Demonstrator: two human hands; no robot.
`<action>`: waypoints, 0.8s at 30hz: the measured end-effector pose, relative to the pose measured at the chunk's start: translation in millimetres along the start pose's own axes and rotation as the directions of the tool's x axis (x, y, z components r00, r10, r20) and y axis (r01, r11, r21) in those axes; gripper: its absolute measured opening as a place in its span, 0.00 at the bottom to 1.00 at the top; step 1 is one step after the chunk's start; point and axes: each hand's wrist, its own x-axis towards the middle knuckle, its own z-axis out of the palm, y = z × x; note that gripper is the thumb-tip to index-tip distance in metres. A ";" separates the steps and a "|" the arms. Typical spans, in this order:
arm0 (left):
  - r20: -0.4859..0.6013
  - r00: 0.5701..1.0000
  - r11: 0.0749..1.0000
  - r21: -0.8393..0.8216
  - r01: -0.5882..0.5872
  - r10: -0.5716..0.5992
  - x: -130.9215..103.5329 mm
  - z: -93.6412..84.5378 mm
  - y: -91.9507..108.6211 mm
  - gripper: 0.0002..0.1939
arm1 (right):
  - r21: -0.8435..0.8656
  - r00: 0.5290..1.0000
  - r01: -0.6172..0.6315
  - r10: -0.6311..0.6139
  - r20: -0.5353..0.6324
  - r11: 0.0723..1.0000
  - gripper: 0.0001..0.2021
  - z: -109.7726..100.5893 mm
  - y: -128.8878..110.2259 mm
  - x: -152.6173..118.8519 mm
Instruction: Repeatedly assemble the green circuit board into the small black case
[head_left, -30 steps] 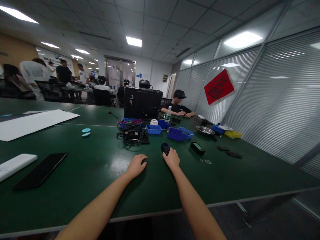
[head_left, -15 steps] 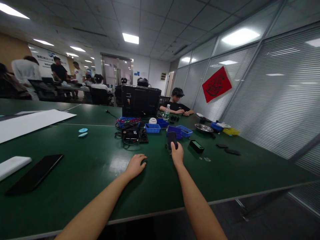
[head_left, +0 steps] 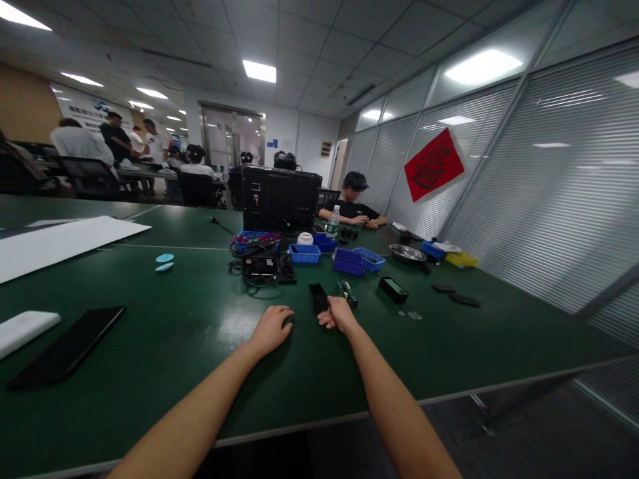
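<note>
My right hand (head_left: 339, 314) grips a flat black piece (head_left: 318, 298), possibly a cover, by its near end, tilted over the green table (head_left: 279, 386). Its exact kind is hard to make out. Just right of that hand lies a small circuit board (head_left: 347, 293). My left hand (head_left: 272, 329) rests on the table, fingers loosely bent and apart from the thumb. A dark patch shows in the gap between them, perhaps shadow. Farther right stands a black box (head_left: 393, 291) with a green inside, near a small clear piece (head_left: 415, 315).
Blue bins (head_left: 348, 261), a baseball (head_left: 305, 239), a bottle (head_left: 333, 223) and tangled cables (head_left: 254, 246) stand ahead, before a black monitor (head_left: 282, 199). A metal pan (head_left: 407, 253) lies right. A black slab (head_left: 70, 346) lies left. A person (head_left: 352, 203) sits across the table.
My right hand has moved left and turned, carrying the black piece away from over the circuit board, which now shows. My left hand has stayed in place.
</note>
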 end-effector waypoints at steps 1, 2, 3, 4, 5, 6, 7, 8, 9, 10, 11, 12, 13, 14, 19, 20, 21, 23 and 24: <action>-0.001 1.000 1.000 0.004 -0.002 0.002 -0.1 0.1 -0.2 0.17 | -0.200 0.996 0.042 -0.058 -0.075 0.979 0.16 -2.3 -0.4 -0.2; -0.002 1.000 1.000 0.007 -0.004 0.004 -0.2 0.1 -0.3 0.17 | -0.393 0.981 0.062 -0.129 -0.146 0.918 0.16 -4.3 -1.5 -0.8; -0.002 1.000 1.000 0.009 -0.007 0.007 -0.2 0.0 -0.2 0.17 | -0.545 0.958 0.060 -0.201 -0.203 0.837 0.16 -5.9 -3.2 -1.9; -0.003 1.000 1.000 0.008 -0.009 0.009 -0.3 -0.3 0.0 0.17 | -0.637 0.932 0.052 -0.266 -0.246 0.769 0.18 -6.7 -5.2 -3.4; -0.002 1.000 1.000 0.006 -0.009 0.009 -0.3 -0.7 0.4 0.17 | -0.688 0.909 0.044 -0.314 -0.273 0.724 0.19 -6.4 -7.4 -5.4; 0.000 1.000 1.000 0.004 -0.006 0.006 -0.4 -1.3 0.9 0.17 | -0.712 0.896 0.048 -0.345 -0.279 0.700 0.21 -5.0 -9.2 -7.6; 0.003 1.000 1.000 0.002 -0.001 0.001 -0.4 -1.8 1.6 0.17 | -0.722 0.894 0.063 -0.361 -0.266 0.689 0.23 -2.4 -10.5 -9.9; 0.007 1.000 1.000 0.002 0.005 -0.005 -0.4 -2.4 2.3 0.17 | -0.726 0.896 0.086 -0.371 -0.243 0.682 0.24 1.3 -11.0 -12.1; 0.010 1.000 1.000 0.001 0.010 -0.010 -0.4 -2.8 3.0 0.17 | -0.731 0.897 0.110 -0.384 -0.219 0.674 0.26 5.9 -10.7 -13.9; 0.014 1.000 1.000 0.000 0.013 -0.013 -0.4 -3.1 3.7 0.17 | -0.739 0.897 0.134 -0.398 -0.193 0.660 0.27 11.0 -9.6 -15.3; 0.016 1.000 1.000 -0.002 0.016 -0.016 -0.4 -3.2 4.2 0.17 | -0.752 0.896 0.156 -0.413 -0.165 0.640 0.28 16.1 -8.0 -16.2; 0.013 1.000 1.000 -0.005 0.020 -0.019 -0.4 -3.2 4.7 0.18 | -0.763 0.899 0.175 -0.418 -0.134 0.622 0.28 20.8 -6.2 -16.7; 0.006 1.000 1.000 -0.011 0.024 -0.024 -0.4 -2.8 5.0 0.20 | -0.771 0.903 0.198 -0.419 -0.098 0.606 0.26 24.7 -4.5 -16.9; -0.004 1.000 0.999 -0.018 0.031 -0.031 -0.4 -2.3 5.4 0.22 | -0.772 0.907 0.223 -0.417 -0.060 0.595 0.22 27.3 -3.2 -16.8; -0.065 0.996 0.997 -0.055 0.055 -0.058 -0.3 2.4 8.3 0.27 | -0.729 0.838 0.316 -0.539 -0.086 0.607 0.18 15.5 -6.9 -15.6; -0.077 0.996 0.997 -0.055 0.047 -0.052 0.0 3.7 9.5 0.27 | -0.733 0.799 0.299 -0.580 -0.157 0.611 0.18 8.3 -8.5 -14.8; -0.088 0.995 0.998 -0.052 0.036 -0.040 0.6 5.1 11.0 0.27 | -0.747 0.760 0.265 -0.609 -0.227 0.609 0.19 0.3 -9.5 -13.5; -0.098 0.995 0.999 -0.042 0.012 -0.016 2.6 8.4 14.7 0.27 | -0.782 0.716 0.134 -0.605 -0.348 0.608 0.18 -16.2 -8.9 -8.6; -0.099 0.995 0.999 -0.036 0.005 -0.008 4.1 10.3 16.9 0.27 | -0.796 0.716 0.075 -0.588 -0.376 0.600 0.18 -23.6 -7.1 -5.0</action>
